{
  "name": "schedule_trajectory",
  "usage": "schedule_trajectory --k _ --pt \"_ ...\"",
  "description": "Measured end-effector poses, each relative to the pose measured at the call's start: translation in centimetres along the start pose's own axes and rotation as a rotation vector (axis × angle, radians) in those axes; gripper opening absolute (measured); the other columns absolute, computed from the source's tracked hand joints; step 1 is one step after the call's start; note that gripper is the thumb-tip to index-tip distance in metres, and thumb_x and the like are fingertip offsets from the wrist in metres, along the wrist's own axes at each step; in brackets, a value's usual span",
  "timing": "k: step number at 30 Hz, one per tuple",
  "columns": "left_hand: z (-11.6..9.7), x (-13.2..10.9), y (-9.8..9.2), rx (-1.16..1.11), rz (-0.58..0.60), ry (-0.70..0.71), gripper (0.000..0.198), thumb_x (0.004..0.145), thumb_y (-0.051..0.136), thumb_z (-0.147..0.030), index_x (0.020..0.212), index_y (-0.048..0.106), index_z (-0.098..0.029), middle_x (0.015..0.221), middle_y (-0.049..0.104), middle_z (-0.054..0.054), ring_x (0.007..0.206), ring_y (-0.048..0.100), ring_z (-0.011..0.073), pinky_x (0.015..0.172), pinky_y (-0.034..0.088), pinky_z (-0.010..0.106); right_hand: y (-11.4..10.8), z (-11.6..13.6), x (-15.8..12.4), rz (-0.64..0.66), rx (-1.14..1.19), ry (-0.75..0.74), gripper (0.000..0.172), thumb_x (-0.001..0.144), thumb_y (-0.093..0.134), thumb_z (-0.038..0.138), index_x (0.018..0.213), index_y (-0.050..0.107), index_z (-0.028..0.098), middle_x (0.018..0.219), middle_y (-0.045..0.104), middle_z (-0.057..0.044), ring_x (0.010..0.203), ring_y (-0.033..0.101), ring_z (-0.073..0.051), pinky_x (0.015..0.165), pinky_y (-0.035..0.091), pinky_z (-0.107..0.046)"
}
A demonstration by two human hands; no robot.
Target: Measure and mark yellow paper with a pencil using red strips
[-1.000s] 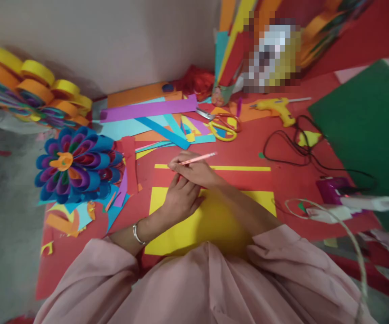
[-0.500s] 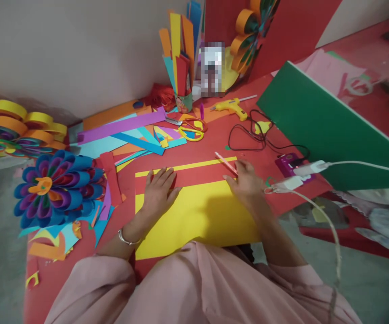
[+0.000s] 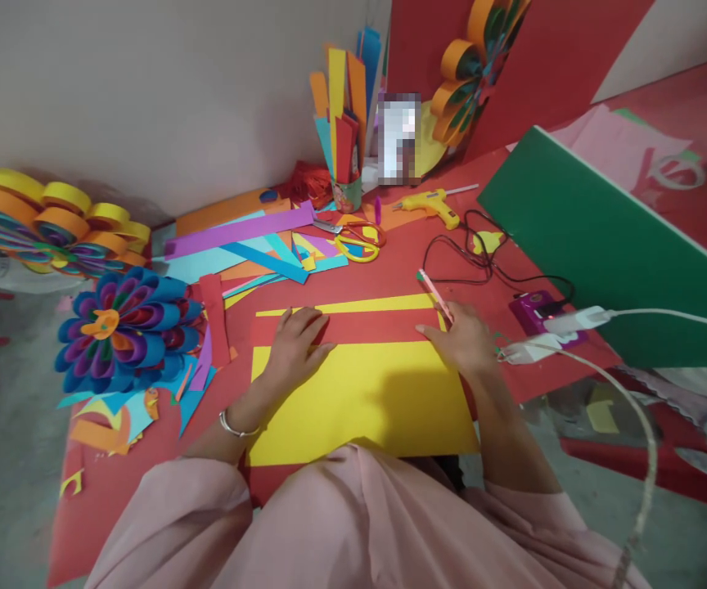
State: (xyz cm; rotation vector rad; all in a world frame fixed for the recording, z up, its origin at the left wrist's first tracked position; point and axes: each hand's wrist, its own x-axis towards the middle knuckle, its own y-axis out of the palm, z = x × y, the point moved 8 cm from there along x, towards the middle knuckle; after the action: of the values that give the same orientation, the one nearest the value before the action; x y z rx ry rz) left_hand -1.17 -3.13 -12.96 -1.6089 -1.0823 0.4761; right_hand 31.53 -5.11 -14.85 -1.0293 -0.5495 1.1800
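Observation:
A large yellow paper sheet (image 3: 341, 401) lies in front of me with a red paper strip (image 3: 378, 327) across its upper part. Beyond the strip a thin yellow band shows, narrower at its left end. My left hand (image 3: 295, 348) rests flat on the strip's left part, fingers spread, with a silver bangle at the wrist. At the strip's right end, my right hand (image 3: 469, 339) has a pink pencil (image 3: 434, 293) between its fingers, pointing away to the upper left. The right thumb touches the strip; the other fingers are partly hidden.
Scissors (image 3: 357, 237), a yellow glue gun (image 3: 430, 204) and a cup (image 3: 347, 195) of paper strips stand farther back. Paper flowers (image 3: 108, 323) and scraps lie left. At right are a purple power box (image 3: 541, 311), white plugs, cables and a green board (image 3: 611, 245).
The red strip's far edge has tilted, so the yellow band beyond it now tapers leftward. My right hand and the pencil have shifted slightly right. The camera view has moved a little.

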Motion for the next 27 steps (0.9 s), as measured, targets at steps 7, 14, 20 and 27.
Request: schedule_trajectory --k 7,14,20,27 --pt "0.6 2.5 -0.6 0.115 0.192 -0.035 0.054 0.089 0.07 -0.06 0.126 0.07 -0.02 0.114 0.068 0.013 0.115 0.06 0.0331 0.107 0.042 0.05 0.4 0.8 0.3 0.124 -0.052 -0.059 0.039 0.078 0.083 0.047 0.103 0.068 0.021 0.112 0.065 -0.011 0.095 0.065 -0.027 0.08 0.048 -0.036" --pt "0.0 4.7 -0.8 0.207 0.351 -0.013 0.054 0.077 0.085 -0.059 0.11 0.069 -0.02 0.111 0.069 0.012 0.111 0.06 0.0338 0.095 0.042 0.047 0.7 1.5 -0.2 0.208 -0.062 -0.122 0.056 0.077 0.084 0.048 0.122 0.063 0.022 0.122 0.062 -0.012 0.106 0.065 -0.03 0.082 0.047 -0.035" --pt "-0.4 4.5 -0.5 0.153 0.341 0.021 0.055 0.069 0.093 -0.053 0.103 0.066 -0.02 0.11 0.068 0.011 0.106 0.062 0.0317 0.086 0.046 0.042 0.7 1.7 -0.3 0.241 -0.047 -0.15 0.051 0.075 0.085 0.048 0.116 0.065 0.025 0.121 0.062 -0.008 0.101 0.066 -0.028 0.078 0.046 -0.033" --pt "-0.5 4.6 -0.1 0.136 0.431 -0.027 0.055 0.072 0.093 -0.046 0.112 0.066 -0.021 0.102 0.074 0.009 0.099 0.066 0.0319 0.082 0.05 0.042 0.8 1.6 -0.8 0.206 -0.116 -0.211 0.046 0.08 0.079 0.051 0.117 0.066 0.026 0.119 0.061 -0.007 0.094 0.066 -0.027 0.071 0.042 -0.032"
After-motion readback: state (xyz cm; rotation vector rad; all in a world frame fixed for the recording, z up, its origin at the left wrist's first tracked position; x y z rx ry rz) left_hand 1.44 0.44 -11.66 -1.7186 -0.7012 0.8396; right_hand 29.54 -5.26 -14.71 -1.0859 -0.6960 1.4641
